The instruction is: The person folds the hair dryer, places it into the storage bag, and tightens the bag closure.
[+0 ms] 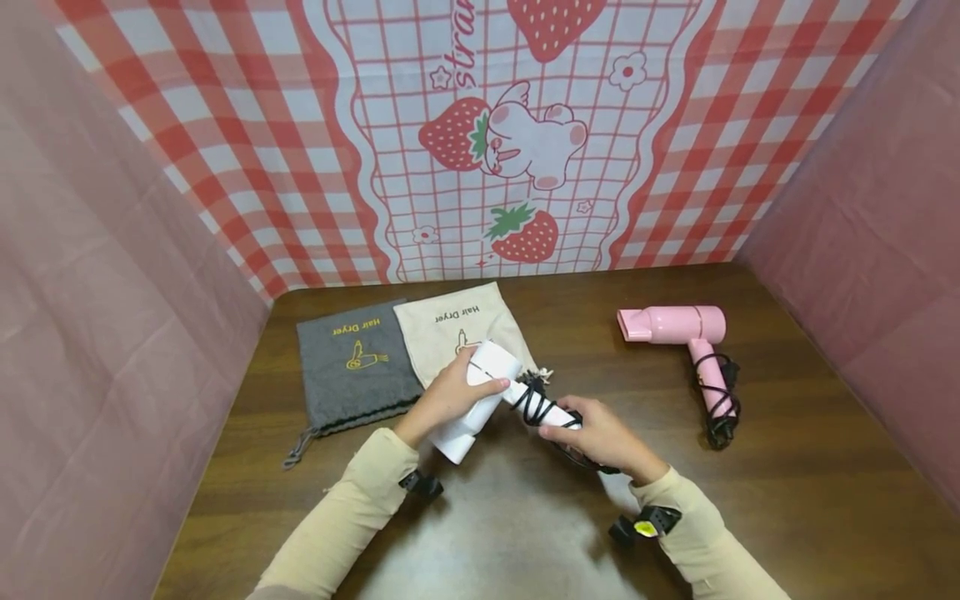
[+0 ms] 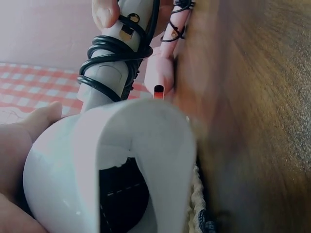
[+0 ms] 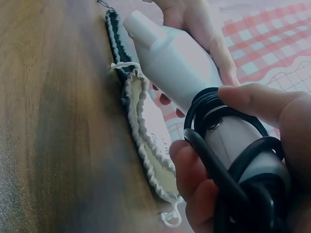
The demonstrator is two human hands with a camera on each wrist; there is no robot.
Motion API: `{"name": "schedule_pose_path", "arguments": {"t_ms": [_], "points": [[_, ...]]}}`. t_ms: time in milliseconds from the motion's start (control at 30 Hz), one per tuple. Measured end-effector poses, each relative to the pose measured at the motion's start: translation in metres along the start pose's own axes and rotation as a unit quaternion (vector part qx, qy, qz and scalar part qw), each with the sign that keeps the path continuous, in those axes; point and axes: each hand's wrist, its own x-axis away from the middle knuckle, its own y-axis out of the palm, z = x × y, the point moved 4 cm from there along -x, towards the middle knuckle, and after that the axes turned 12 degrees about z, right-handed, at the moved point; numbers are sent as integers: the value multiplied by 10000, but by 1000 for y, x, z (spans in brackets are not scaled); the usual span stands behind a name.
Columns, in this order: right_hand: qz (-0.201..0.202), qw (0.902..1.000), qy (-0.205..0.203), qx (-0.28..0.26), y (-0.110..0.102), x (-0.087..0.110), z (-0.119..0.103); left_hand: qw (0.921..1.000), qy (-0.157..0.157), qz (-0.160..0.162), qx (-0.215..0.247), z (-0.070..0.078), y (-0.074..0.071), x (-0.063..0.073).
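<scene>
Both hands hold a white hair dryer [image 1: 492, 360] above the table, in front of the cream bag. My left hand [image 1: 447, 392] grips its barrel, with the thumb laid across the white shell. Its handle, wound with a black cord [image 3: 209, 109], is held by my right hand [image 1: 600, 433], fingers and thumb curled round handle and cord. In the left wrist view the flat nozzle [image 2: 146, 121] faces the camera. A cream drawstring bag [image 1: 468, 308] printed "Hair Dryer" lies behind the dryer, partly covered by it and the left hand.
A grey drawstring bag [image 1: 352, 358] lies to the left, partly under the cream one. On the right side of the wooden table [image 1: 810, 500] lies a pink hair dryer [image 1: 675, 325], its handle wrapped in black cord. A checked strawberry cloth [image 1: 525, 125] hangs behind, pink cloth at both sides.
</scene>
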Motion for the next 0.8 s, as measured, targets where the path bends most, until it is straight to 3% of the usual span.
{"name": "schedule_pose_path", "arguments": {"t_ms": [233, 533, 800], "points": [[-95, 9998, 141, -53, 6, 0, 2, 9998, 98, 109, -112, -1, 0, 3], [974, 9952, 3, -71, 4, -5, -9, 9965, 181, 810, -68, 12, -11, 5], [1366, 9905, -126, 97, 2, -6, -14, 9913, 71, 1314, -40, 11, -9, 9]]}}
